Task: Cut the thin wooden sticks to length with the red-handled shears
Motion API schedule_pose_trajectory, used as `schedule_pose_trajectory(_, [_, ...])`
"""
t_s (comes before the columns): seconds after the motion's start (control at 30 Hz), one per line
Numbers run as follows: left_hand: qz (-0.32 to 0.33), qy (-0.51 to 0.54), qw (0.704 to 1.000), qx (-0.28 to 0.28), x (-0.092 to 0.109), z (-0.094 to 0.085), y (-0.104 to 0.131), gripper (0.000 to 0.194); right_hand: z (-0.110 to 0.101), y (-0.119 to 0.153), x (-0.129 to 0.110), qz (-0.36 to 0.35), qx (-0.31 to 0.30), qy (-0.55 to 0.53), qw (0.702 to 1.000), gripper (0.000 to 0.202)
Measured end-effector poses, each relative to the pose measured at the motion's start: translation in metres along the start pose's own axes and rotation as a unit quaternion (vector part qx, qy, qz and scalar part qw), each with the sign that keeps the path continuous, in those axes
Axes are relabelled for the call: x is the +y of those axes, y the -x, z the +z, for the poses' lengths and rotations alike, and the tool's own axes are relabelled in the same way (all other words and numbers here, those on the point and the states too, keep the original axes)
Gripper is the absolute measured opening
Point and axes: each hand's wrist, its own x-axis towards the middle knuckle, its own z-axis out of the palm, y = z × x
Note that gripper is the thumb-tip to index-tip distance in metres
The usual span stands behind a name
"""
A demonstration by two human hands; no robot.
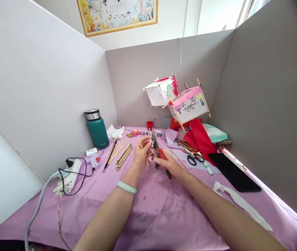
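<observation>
The fingers point(146, 143) of the left hand point(140, 155) pinched a thin wooden stick point(140, 143) and those of the right hand point(171, 165) gripped red-handled pliers point(162, 155), both above the middle of the purple-covered tabletop point(145, 212), between bundled sticks point(124, 157) on the left and scissors point(194, 154) on the right.

Looks forward and down from the person's head, above the near side of the surface point(151, 216), facing the grey back panel point(130, 76). Sits close behind the left fingers point(146, 147) and right fingers point(160, 161). Spans wide, from left panel point(46, 76) to right panel point(268, 97), and up to a framed picture point(119, 17).
</observation>
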Motion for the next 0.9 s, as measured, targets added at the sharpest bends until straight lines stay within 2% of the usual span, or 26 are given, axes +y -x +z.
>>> schedule_pose_trajectory(0.27, [0.020,-0.041,0.998,0.034,-0.001,-0.001,0.000,0.042,0.001,0.001,0.000,0.013,-0.010,0.013,1.000,0.035])
schedule_pose_trajectory(0.5, [0.014,-0.040,0.998,0.037,-0.002,0.000,0.000,0.046,0.003,0.002,-0.001,0.003,-0.012,0.011,1.000,0.030])
schedule_pose_trajectory(0.73, [0.023,-0.029,0.999,0.037,-0.004,0.001,0.001,0.043,0.007,0.001,0.000,0.004,0.003,0.005,1.000,0.024])
schedule_pose_trajectory(0.9, [0.020,-0.029,0.999,0.042,-0.005,-0.002,0.000,0.043,0.013,-0.001,0.000,0.009,0.029,0.014,0.999,0.030])
